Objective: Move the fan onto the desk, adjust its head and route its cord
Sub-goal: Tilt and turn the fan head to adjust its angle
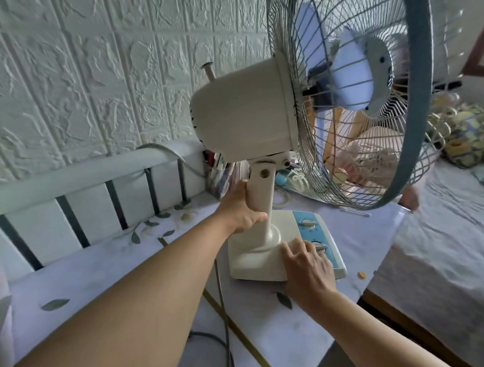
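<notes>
A: Where does the fan stand?

B: Its cream base sits flat on the desk, on a pale cloth printed with leaves. The neck rises from the base to the motor housing, and the wire cage with its blue rim faces away from the wall side of the desk, toward a bed just beside the desk.

A: And the hands?

B: The left hand grasps the neck from the wall side, thumb curled across its lower part, just below the tilt joint. The right hand lies on the near corner of the base, fingers spread and relaxed, fingertips touching the blue control panel by its nearer knob.

A: The cord?

B: A dark cord runs from behind the base across the desk toward the person and curves off near the desk's front. Where it ends cannot be seen.
</notes>
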Demonstrator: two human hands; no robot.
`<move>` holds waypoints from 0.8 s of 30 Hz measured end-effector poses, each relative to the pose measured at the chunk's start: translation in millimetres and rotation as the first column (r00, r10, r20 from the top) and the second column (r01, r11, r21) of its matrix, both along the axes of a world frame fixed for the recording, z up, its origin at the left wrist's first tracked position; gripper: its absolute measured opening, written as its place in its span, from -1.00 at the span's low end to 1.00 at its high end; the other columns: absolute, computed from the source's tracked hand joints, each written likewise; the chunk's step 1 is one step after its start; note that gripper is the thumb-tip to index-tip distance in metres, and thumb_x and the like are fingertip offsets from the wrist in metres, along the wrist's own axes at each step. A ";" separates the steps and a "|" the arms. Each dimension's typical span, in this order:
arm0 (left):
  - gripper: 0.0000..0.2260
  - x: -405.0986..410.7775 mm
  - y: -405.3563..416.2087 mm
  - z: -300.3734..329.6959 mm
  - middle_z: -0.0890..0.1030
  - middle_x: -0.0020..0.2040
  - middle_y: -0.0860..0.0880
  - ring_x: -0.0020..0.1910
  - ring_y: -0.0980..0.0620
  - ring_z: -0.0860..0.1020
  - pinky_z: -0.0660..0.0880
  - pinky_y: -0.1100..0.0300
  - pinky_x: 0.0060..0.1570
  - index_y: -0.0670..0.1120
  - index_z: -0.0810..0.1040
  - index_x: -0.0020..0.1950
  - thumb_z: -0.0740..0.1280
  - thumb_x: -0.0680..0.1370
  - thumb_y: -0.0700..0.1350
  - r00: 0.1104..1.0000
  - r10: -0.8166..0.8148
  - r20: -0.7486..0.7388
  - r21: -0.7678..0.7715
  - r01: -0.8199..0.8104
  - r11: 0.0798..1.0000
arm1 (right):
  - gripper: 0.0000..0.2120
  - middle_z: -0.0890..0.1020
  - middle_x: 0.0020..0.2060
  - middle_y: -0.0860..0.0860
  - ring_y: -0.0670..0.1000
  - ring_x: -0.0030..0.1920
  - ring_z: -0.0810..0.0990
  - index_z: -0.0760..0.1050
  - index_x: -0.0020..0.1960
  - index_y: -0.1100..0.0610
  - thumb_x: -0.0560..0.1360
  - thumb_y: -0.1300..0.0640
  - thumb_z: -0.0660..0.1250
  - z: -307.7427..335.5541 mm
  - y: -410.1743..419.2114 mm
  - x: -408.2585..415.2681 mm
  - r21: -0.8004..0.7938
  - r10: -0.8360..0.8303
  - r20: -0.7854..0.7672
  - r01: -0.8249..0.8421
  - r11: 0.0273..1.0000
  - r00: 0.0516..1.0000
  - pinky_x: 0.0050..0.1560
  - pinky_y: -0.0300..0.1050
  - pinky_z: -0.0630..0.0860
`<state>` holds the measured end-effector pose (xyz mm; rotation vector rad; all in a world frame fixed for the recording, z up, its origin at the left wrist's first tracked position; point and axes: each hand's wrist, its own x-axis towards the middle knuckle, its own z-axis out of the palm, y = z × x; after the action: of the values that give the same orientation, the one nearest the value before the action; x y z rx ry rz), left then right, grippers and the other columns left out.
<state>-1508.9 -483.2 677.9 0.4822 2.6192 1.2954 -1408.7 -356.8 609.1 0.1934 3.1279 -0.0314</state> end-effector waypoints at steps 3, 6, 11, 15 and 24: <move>-0.41 2.8 -4.6 10.1 0.51 0.27 -0.12 0.23 -0.14 0.49 0.44 -0.09 0.25 -0.04 0.22 0.41 0.41 0.46 -0.10 1.000 -0.007 0.029 0.034 0.006 0.999 | -0.31 0.32 0.33 0.11 0.14 0.34 0.32 0.17 0.45 0.03 0.43 0.00 0.41 1.7 1.2 1.7 -0.026 -0.018 0.035 0.018 0.999 0.999 0.33 0.05 0.33; -0.48 2.8 -1.5 19.5 0.53 0.27 -0.16 0.22 -0.16 0.51 0.46 -0.10 0.23 -0.06 0.26 0.41 0.36 0.50 -0.09 0.999 0.012 0.037 0.133 -0.017 0.991 | -0.31 0.29 0.34 0.15 0.17 0.36 0.30 0.14 0.46 0.00 0.44 0.00 0.39 0.9 2.0 -0.2 -0.038 -0.046 0.050 0.048 0.998 0.998 0.33 0.06 0.33; -0.55 1.1 3.8 17.8 0.48 0.29 -0.17 0.24 -0.17 0.48 0.44 -0.12 0.25 -0.10 0.32 0.33 0.37 0.49 -0.10 0.999 0.046 0.016 0.183 -0.048 0.982 | -0.32 0.32 0.29 0.16 0.19 0.34 0.32 0.11 0.48 -0.04 0.46 0.09 0.37 -4.6 2.7 -5.0 -0.020 -0.046 0.029 0.047 0.999 0.999 0.22 0.06 0.43; -0.59 6.5 4.9 14.9 0.50 0.26 -0.14 0.20 -0.16 0.51 0.47 -0.11 0.20 -0.13 0.36 0.25 0.39 0.47 -0.06 0.994 0.088 -0.063 0.165 -0.077 0.983 | -0.38 0.36 0.25 0.15 0.17 0.30 0.37 0.13 0.47 -0.01 0.50 0.16 0.31 -5.1 9.8 -4.3 0.014 -0.002 0.013 0.002 1.000 1.000 0.13 0.04 0.48; -0.64 31.9 22.0 5.9 0.55 0.15 -0.11 0.11 -0.18 0.55 0.50 -0.11 0.09 -0.05 0.34 0.08 0.40 0.43 0.07 0.941 0.289 -0.177 0.102 -0.274 0.956 | -0.46 0.29 0.37 0.03 0.09 0.38 0.31 0.21 0.40 -0.02 0.49 0.28 0.25 2.5 41.1 -1.9 0.082 0.169 -0.031 -0.166 0.983 0.985 0.13 -0.02 0.47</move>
<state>-1477.0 -461.2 683.8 0.2581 2.8907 1.5060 -1410.6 -315.7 611.6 -0.0719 3.1726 0.0914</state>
